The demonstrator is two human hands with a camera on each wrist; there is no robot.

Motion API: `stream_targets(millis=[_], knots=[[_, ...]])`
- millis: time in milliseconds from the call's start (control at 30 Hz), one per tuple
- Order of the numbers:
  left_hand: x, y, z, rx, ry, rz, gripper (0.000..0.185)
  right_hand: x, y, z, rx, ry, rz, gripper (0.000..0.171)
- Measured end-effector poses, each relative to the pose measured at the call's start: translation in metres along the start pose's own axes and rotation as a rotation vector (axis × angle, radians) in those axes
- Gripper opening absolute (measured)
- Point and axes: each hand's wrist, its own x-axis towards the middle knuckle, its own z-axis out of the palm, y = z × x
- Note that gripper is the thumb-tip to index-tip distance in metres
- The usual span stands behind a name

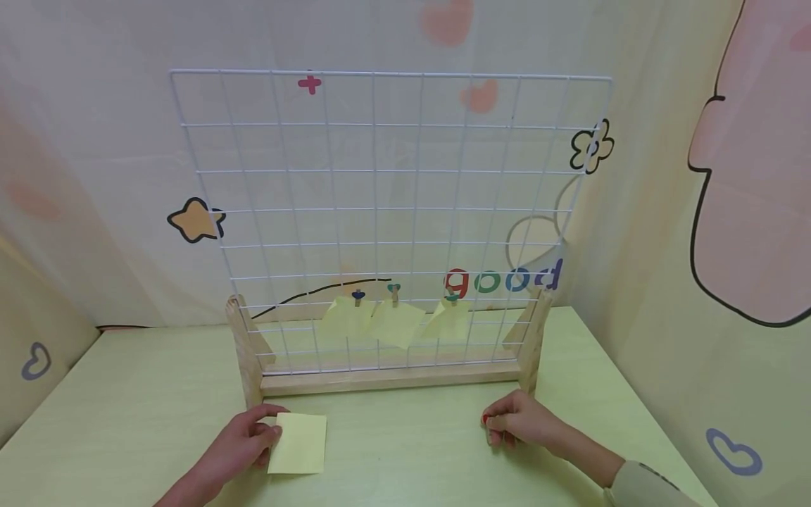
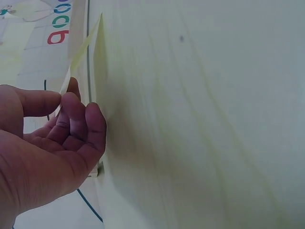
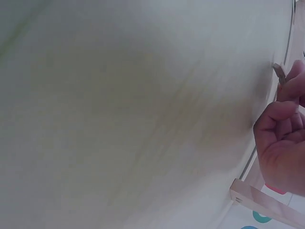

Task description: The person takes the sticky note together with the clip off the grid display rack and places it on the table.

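- Firstly, left hand (image 1: 243, 436), between seven and eight o'clock: grasping one paper sheet by its left edge, thumb against fingers.
- Yellow sheet (image 1: 299, 443), at seven o'clock: pale, plain, slightly taller than wide, corners square; no writing visible. Judged very light and limp, easily creased or torn; best taken by a margin, in a light pinch. Whether its lower edge touches the table (image 1: 405, 458) cannot be told.
- Right hand (image 1: 522, 420), toward five o'clock: grasping a small clip between thumb and fingers.
- Red-topped clip (image 1: 486, 420), at five o'clock: wooden body, partly hidden by fingers. Judged light, stiff and sprung, not slippery; best squeezed at the tail end, leaving the jaws clear.
- Wooden stand (image 1: 393, 381), at six o'clock, just beyond both hands: pale bar between two uprights.
- Three hung sheets (image 1: 395, 324), at six o'clock, nearer the centre: yellow, tilted, each under its own clip, tops blue or green.
- White wire grid (image 1: 374, 170), rising to twelve o'clock: thin bars, judged rigid.
- Printed backdrop (image 1: 114, 176), farthest: star, flower, hearts, coloured letters.
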Motion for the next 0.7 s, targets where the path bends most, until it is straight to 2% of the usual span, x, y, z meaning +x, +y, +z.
stream_targets(millis=[233, 567, 700], knots=[[0.001, -0.004, 0.004, 0.093, 0.037, 0.028, 0.039, 0.000, 0.006, 0.000, 0.003, 0.010, 0.000, 0.020], [0.004, -0.004, 0.012, 0.321, 0.172, 0.032, 0.038, 0.000, 0.009, -0.002, 0.017, 0.021, -0.012, 0.028], [0.006, -0.004, 0.014, 0.374, 0.213, 0.026, 0.037, 0.001, 0.010, -0.004, 0.010, 0.023, -0.004, 0.029]])
